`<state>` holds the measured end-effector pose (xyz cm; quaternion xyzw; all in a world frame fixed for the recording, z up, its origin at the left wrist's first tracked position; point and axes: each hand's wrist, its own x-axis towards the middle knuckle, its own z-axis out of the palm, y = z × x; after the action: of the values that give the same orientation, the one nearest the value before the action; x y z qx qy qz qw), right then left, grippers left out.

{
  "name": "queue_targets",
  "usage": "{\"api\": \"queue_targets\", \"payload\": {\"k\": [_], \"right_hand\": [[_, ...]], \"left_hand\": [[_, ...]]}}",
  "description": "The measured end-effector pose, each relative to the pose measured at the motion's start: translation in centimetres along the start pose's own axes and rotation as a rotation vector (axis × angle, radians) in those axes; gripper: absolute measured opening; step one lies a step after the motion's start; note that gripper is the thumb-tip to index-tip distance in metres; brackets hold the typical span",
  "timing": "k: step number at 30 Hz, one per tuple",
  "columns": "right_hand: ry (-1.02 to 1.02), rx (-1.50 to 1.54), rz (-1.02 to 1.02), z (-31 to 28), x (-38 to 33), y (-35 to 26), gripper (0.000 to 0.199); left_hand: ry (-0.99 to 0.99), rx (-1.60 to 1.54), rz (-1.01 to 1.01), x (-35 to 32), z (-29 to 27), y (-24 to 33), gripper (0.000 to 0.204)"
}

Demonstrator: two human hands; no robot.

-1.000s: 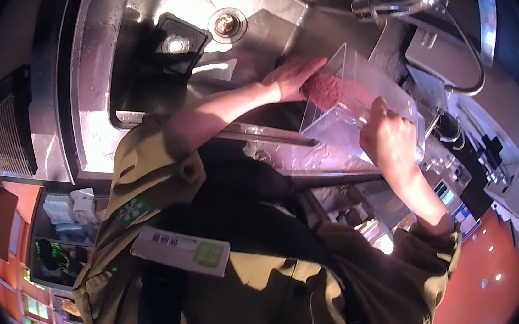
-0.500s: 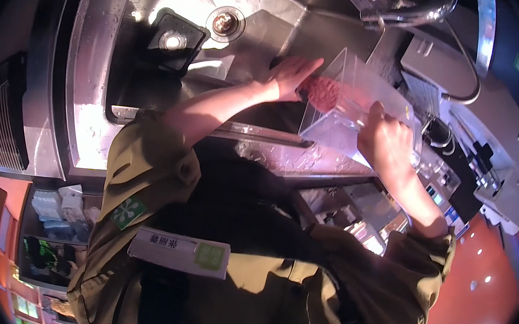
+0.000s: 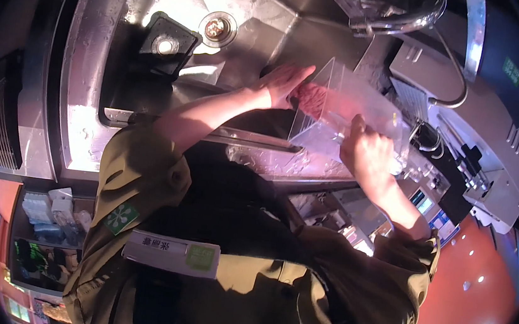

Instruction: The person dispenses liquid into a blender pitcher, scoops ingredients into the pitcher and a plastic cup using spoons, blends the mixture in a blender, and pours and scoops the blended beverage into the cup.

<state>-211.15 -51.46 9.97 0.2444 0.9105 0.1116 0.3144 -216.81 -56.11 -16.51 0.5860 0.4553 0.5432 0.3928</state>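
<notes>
A clear rectangular plastic container [image 3: 331, 141] is tilted over the sink's near right edge, its wide mouth facing left. My right hand [image 3: 368, 149] is closed on the container's near side, toward its right end; the fingertips are partly hidden. At the mouth, my left hand [image 3: 283, 85] has its fingers stretched out, pointing away and to the right. Next to that palm, a reddish-pink bumpy thing [image 3: 311, 99] shows at the mouth and through the clear wall; its kind cannot be made out. Whether the left hand touches it is unclear.
The metal sink [image 3: 266, 42] holds a drain [image 3: 218, 29] and a black square tray-like piece [image 3: 169, 45]. A curved chrome faucet [image 3: 407, 19] hangs at the top right. A grey machine [image 3: 467, 114] stands right of the container. Shelves with bags [image 3: 52, 213] are at lower left.
The whole scene has shifted slightly left in view. My hands and the container keep nearly the same arrangement, with the pink thing still at the mouth.
</notes>
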Motion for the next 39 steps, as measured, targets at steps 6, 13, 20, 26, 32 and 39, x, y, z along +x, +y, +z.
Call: {"api": "queue_targets", "payload": {"k": [6, 13, 20, 26, 32, 39], "right_hand": [[0.022, 0.066, 0.088, 0.3, -0.6, 0.2, 0.007], [-0.055, 0.244, 0.369, 0.8, -4.3, 2.6, 0.019], [0.419, 0.509, 0.445, 1.5, -12.9, 3.4, 0.016], [0.728, 0.769, 0.761, 4.3, -20.8, 0.2, 0.015], [1.236, 1.126, 1.065, 8.6, -27.9, -5.8, 0.010], [1.480, 1.266, 1.388, 11.1, -30.1, -10.7, 0.023]], "left_hand": [[0.043, 0.013, 0.002, -0.1, -0.8, 0.5, 0.096], [0.029, -0.004, -0.056, -0.2, -2.9, 2.8, 0.101], [0.078, 0.021, -0.033, 0.8, -5.5, 9.1, 0.104], [-0.073, -0.029, -0.125, 2.7, -4.2, 15.5, 0.107], [-0.169, -0.193, -0.161, 4.6, 2.0, 18.7, 0.111], [-0.218, -0.175, -0.122, 4.3, 9.0, 16.4, 0.111]]}}
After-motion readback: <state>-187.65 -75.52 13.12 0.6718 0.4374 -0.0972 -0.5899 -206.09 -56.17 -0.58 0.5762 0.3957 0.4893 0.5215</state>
